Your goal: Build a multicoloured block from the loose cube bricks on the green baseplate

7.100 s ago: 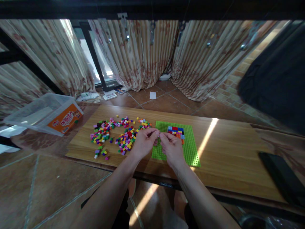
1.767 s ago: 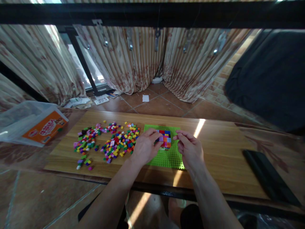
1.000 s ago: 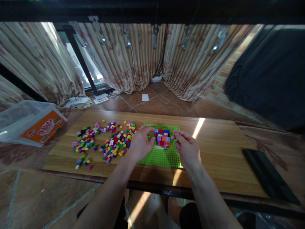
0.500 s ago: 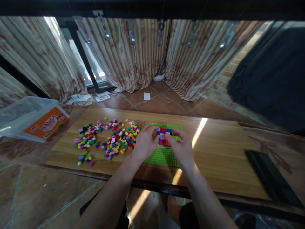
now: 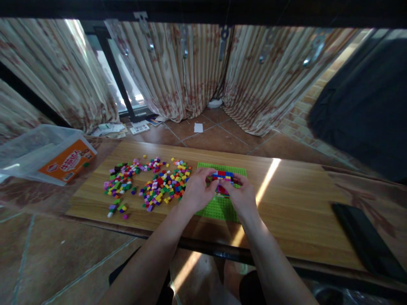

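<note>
A block build of red, blue, yellow and purple toy bricks (image 5: pixel 224 174) sits on the green studded baseplate (image 5: pixel 219 209). From its left side my left hand (image 5: pixel 200 189) closes around it, fingers at the far edge and thumb on the near part. My right hand (image 5: pixel 241 195) grips the right side the same way, its thumb close to the left one. Both thumbs and fingers cover much of the build, so any single brick under them is hidden. Left of the baseplate lies a spread of loose coloured bricks (image 5: pixel 159 184).
A clear plastic tub (image 5: pixel 47 137) with an orange label stands at the table's left end. A dark flat object (image 5: pixel 365 237) lies toward the right end of the wooden table (image 5: pixel 295 203). Behind are striped curtains (image 5: pixel 197 76) and papers (image 5: pixel 110 129) on the tiled floor.
The whole view has shifted slightly, moving the scene a little to the right. My thumbs have come closer together over the near part of the brick build.
</note>
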Tool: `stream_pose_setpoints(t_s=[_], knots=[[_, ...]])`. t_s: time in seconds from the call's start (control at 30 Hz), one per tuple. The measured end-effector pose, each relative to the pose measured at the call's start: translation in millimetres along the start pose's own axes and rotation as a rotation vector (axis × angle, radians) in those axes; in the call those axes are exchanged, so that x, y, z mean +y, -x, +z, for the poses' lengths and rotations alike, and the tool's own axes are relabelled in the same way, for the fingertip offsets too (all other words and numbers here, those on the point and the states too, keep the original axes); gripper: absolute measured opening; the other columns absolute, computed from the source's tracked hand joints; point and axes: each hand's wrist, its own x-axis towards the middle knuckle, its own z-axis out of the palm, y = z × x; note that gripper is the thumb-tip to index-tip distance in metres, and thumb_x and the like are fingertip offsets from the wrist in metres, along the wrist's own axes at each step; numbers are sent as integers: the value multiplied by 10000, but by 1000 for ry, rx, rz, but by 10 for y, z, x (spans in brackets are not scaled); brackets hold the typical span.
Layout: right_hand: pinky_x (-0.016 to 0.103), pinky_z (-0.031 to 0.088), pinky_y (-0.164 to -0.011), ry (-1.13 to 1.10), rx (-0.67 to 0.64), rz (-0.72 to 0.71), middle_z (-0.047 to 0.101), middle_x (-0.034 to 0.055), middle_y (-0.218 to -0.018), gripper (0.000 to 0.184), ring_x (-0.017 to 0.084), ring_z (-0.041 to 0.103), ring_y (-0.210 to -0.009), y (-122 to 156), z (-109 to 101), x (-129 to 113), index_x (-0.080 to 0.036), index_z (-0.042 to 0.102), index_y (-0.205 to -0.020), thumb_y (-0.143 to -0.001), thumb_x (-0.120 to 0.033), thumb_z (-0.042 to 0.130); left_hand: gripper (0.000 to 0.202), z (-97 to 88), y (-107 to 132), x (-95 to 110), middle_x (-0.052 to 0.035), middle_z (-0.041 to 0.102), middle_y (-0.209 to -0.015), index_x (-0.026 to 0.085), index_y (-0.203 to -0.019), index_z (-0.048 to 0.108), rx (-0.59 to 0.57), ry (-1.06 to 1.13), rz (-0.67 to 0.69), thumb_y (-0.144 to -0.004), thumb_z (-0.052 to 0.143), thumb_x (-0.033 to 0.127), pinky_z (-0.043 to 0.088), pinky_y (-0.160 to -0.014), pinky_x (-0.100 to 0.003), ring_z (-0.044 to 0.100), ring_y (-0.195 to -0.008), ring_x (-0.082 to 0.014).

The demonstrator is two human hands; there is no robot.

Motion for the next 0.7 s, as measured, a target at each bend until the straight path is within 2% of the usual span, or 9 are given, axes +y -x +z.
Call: stream_pose_setpoints(t_s=[0.1,0.3,0.43,0.5,0.57,0.63,0.7], knots=[[346,505,-712,70,90,-40,691,38,-855,430,220,634,-792,7,21,-20,-210,696,-932,-571,-396,837,231,24,-7,-14,-62,667,-963,164,-1025,647,19,32,-31,-795,650,186,523,-868,-364,631,-908,-192],[341,510,-707,79,78,-11,692,52,-868,440,209,636,-798,59,69,-69,-193,694,-924,-563,-393,847,255,75,-3,-29,-53,684,-955,169,-1023,649,50,78,-50,-769,664,147,530,-826,-337,639,-898,-184],[276,486,-563,-184,36,134,676,38,-809,403,153,610,-661,89,7,-166,-184,664,-880,-612,-442,817,215,44,-11,-61,-66,690,-981,166,-1019,651,82,101,-46,-808,608,155,534,-808,-324,645,-886,-175],[234,423,-453,-311,85,209,643,17,-747,388,107,541,-550,51,-100,-240,-189,636,-829,-652,-502,780,195,-6,-35,-115,-74,693,-972,156,-1013,652,125,115,-75,-844,557,168,535,-784,-319,647,-854,-169],[211,385,-409,-399,146,199,605,2,-736,403,76,474,-510,-10,-230,-321,-192,612,-789,-647,-532,775,184,-66,-63,-182,-71,698,-948,155,-994,655,170,158,-111,-863,529,185,534,-757,-311,647,-815,-161],[229,469,-494,-473,123,147,599,24,-777,413,101,531,-597,-49,-329,-405,-191,618,-823,-692,-567,727,171,-119,-77,-231,-62,699,-922,159,-971,657,197,218,-123,-870,526,202,533,-741,-301,645,-792,-154],[273,544,-665,-516,33,103,611,54,-844,410,149,601,-761,-33,-357,-487,-198,629,-864,-742,-587,674,160,-148,-64,-223,-55,696,-904,165,-965,656,211,251,-101,-868,538,216,530,-729,-292,641,-785,-151]])
